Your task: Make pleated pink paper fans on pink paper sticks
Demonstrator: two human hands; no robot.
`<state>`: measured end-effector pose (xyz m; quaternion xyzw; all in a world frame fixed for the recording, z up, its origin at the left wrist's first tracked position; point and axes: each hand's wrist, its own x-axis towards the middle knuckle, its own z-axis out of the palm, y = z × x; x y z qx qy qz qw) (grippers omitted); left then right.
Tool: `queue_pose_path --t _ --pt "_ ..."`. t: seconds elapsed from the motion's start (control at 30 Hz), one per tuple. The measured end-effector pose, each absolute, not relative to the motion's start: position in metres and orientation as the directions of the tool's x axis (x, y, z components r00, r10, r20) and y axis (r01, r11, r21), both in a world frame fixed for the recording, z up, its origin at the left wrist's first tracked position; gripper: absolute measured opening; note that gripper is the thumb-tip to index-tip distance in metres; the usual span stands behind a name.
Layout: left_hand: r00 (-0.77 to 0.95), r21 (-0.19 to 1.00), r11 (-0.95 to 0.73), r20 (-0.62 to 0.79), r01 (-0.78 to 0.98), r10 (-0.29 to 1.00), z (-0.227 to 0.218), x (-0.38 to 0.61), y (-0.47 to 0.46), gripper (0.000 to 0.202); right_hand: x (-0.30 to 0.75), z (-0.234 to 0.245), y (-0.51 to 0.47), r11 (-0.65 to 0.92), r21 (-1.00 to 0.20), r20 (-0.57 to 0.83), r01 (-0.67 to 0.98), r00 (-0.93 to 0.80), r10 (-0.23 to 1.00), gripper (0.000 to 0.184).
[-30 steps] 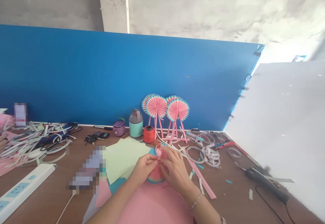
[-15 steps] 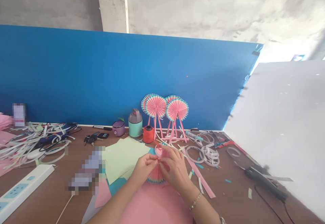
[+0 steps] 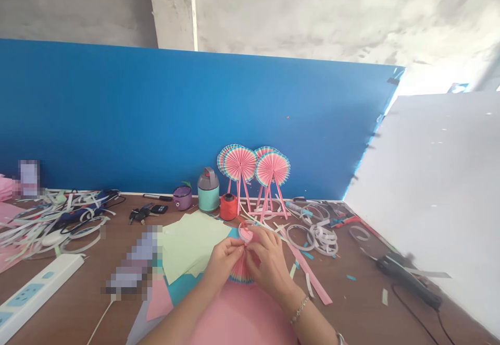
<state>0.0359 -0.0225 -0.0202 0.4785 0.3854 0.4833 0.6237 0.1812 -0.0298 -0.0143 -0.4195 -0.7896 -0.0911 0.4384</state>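
Pinching the gathered pink paper of a small pleated fan (image 3: 242, 273), the left hand (image 3: 223, 255) has its thumb and forefinger pressed together, while the right hand (image 3: 270, 259) curls its fingers over the other side and pinches it too, some of its fingertips hidden. The fan sits between the two hands, over a large pink sheet (image 3: 242, 313), its blue-edged pleats spreading toward the person; whether it touches the sheet I cannot tell. Just beyond the fingertips lies a round white-rimmed item (image 3: 245, 235). Pale green sheets (image 3: 191, 242) overlap a blue sheet (image 3: 183, 287) near the left hand. Farther back on the desk (image 3: 359, 313), a red spool (image 3: 228, 208) stands beside a teal container (image 3: 208, 198), and finished-looking fans (image 3: 240, 163) on pink stands rise before a blue partition (image 3: 117, 115). To the right are coiled white strips (image 3: 325, 241) and a dark corded tool (image 3: 410, 281)
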Motion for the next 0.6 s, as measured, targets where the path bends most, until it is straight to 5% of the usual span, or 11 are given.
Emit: queue_pose_path --t 0.6 --pt "0.236 0.971 0.075 -0.020 -0.227 0.972 -0.0209 0.0404 -0.0283 0.034 0.1732 -0.0167 -0.0327 0.584 -0.271 0.788 0.765 -0.172 0.591 0.015"
